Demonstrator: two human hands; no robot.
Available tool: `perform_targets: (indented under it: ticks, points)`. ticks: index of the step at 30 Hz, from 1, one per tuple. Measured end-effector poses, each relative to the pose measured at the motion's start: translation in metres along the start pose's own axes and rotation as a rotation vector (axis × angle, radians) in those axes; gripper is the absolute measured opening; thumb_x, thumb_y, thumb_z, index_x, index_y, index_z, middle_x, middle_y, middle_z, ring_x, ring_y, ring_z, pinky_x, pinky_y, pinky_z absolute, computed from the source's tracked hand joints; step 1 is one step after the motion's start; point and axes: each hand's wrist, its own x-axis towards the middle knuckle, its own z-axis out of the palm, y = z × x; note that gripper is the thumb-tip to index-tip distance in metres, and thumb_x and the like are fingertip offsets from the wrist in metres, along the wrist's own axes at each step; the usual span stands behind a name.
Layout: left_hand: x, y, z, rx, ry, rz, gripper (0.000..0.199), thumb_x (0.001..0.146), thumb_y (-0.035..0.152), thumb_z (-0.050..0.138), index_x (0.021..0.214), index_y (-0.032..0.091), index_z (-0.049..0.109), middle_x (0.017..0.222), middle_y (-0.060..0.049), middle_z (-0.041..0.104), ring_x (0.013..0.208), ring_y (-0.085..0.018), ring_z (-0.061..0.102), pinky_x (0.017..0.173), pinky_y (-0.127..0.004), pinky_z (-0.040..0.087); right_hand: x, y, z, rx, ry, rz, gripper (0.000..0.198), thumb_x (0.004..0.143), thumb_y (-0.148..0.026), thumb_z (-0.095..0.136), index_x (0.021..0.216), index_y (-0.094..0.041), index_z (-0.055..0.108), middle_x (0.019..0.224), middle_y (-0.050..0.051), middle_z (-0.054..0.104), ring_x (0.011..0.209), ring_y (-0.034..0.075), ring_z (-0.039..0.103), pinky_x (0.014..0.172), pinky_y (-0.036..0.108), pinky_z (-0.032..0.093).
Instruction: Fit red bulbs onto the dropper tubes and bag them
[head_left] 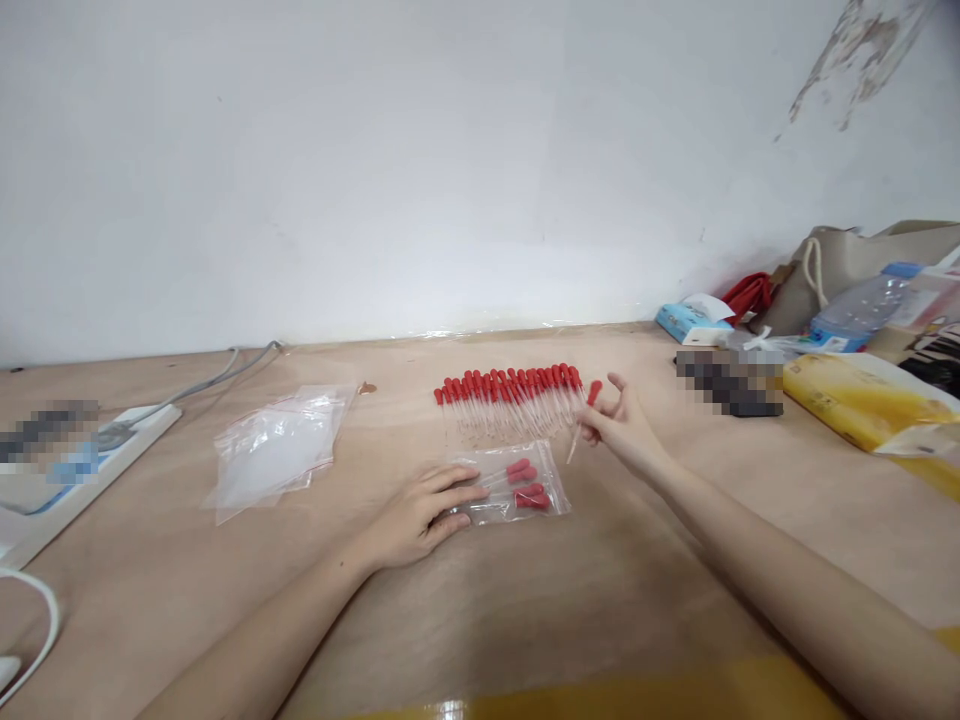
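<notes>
Between the fingers of my right hand [619, 425] is a dropper [594, 393] with a red rubber bulb and a thin clear stem pointing down. My left hand [424, 510] lies flat, fingers spread, on the left end of a clear zip bag [556, 490]. Inside that bag are several red-bulbed droppers [529, 495], their bulbs toward the right and their stems partly under my fingers. Behind the bag, a row of loose droppers [517, 385] lies side by side, red bulbs toward the wall. My right hand is just right of this row.
Flat clear bags [281, 450] lie stacked at the left. Beyond them are a white power strip [142, 430] and cables. On the right are a yellow packet [862, 400], a blue tissue pack [691, 325], a plastic bottle [862, 305] and a beige bag [847, 260]. A white wall [375, 180] borders the table.
</notes>
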Motion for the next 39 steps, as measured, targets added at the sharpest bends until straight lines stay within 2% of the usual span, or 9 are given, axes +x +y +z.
perform_targets:
  ticks: [3,10,16,19,24,28,34,36,39]
  points:
    - [0.000,0.000,0.000,0.021,-0.010,-0.007,0.034,0.089,0.029,0.040,0.123,0.030,0.046,0.132,-0.002,0.042,0.120,-0.019,0.038,0.100,-0.038,0.033,-0.020,0.014,-0.003,0.120,0.051,0.064,0.097,0.060,-0.029,0.064,0.134,-0.016,0.002,0.053,-0.009,0.052,0.043,0.011,0.052,0.041,0.022,0.046]
    - [-0.001,0.001,-0.001,0.067,-0.039,-0.014,0.037,0.090,0.030,0.038,0.127,0.031,0.041,0.134,-0.001,0.040,0.122,-0.019,0.036,0.101,-0.040,0.031,-0.032,0.027,0.010,0.182,0.064,0.054,0.080,0.059,-0.033,0.068,0.124,-0.019,0.023,0.058,-0.008,0.053,0.048,0.012,0.057,0.048,0.026,0.051]
    - [-0.001,0.000,0.000,0.101,-0.041,-0.010,0.040,0.090,0.030,0.037,0.130,0.032,0.037,0.134,-0.002,0.039,0.122,-0.020,0.036,0.101,-0.041,0.031,-0.043,0.025,0.011,0.279,-0.066,0.133,0.061,0.059,-0.043,0.069,0.104,-0.022,0.034,0.063,-0.005,0.057,0.057,0.013,0.061,0.061,0.031,0.053]
    - [-0.001,0.000,0.001,0.111,-0.048,-0.022,0.042,0.090,0.030,0.037,0.132,0.031,0.032,0.136,-0.003,0.037,0.123,-0.020,0.034,0.102,-0.041,0.030,-0.046,0.027,0.011,0.316,-0.063,0.134,0.058,0.060,-0.045,0.068,0.101,-0.023,0.034,0.066,-0.005,0.059,0.063,0.013,0.062,0.069,0.033,0.052]
    - [-0.002,0.001,0.001,0.109,-0.038,-0.028,0.039,0.090,0.029,0.037,0.129,0.031,0.038,0.135,-0.002,0.038,0.122,-0.020,0.036,0.100,-0.040,0.033,-0.047,0.029,0.012,0.352,-0.176,0.147,0.051,0.062,-0.047,0.066,0.097,-0.024,0.037,0.067,-0.005,0.057,0.064,0.014,0.062,0.068,0.035,0.051]
    - [-0.003,0.001,0.001,0.077,-0.016,-0.033,0.035,0.089,0.029,0.038,0.124,0.029,0.043,0.135,-0.003,0.038,0.121,-0.020,0.037,0.100,-0.039,0.033,-0.046,0.030,0.011,0.204,-0.285,0.108,0.039,0.062,-0.044,0.066,0.089,-0.021,0.048,0.070,-0.003,0.056,0.063,0.012,0.058,0.066,0.031,0.049]
    - [-0.002,0.003,0.001,0.004,0.024,-0.049,0.031,0.088,0.028,0.042,0.119,0.025,0.044,0.132,-0.005,0.040,0.119,-0.019,0.040,0.097,-0.037,0.036,-0.041,0.038,0.012,-0.318,-0.310,-0.155,0.023,0.067,-0.033,0.063,0.085,-0.018,0.066,0.068,0.000,0.054,0.053,0.009,0.044,0.050,0.024,0.038]
    - [-0.002,0.004,0.001,-0.004,0.034,-0.051,0.031,0.088,0.029,0.042,0.118,0.024,0.045,0.131,-0.006,0.042,0.118,-0.019,0.041,0.097,-0.037,0.037,-0.040,0.038,0.014,-0.319,-0.374,-0.146,0.027,0.068,-0.033,0.062,0.090,-0.019,0.066,0.069,0.000,0.057,0.054,0.010,0.046,0.050,0.024,0.038]
    - [-0.002,0.004,0.000,-0.006,0.040,-0.052,0.030,0.087,0.030,0.043,0.117,0.024,0.045,0.130,-0.006,0.043,0.117,-0.019,0.041,0.097,-0.037,0.037,-0.041,0.030,0.015,-0.143,-0.485,-0.013,0.036,0.069,-0.035,0.061,0.101,-0.019,0.061,0.077,0.002,0.063,0.059,0.011,0.054,0.052,0.024,0.042]
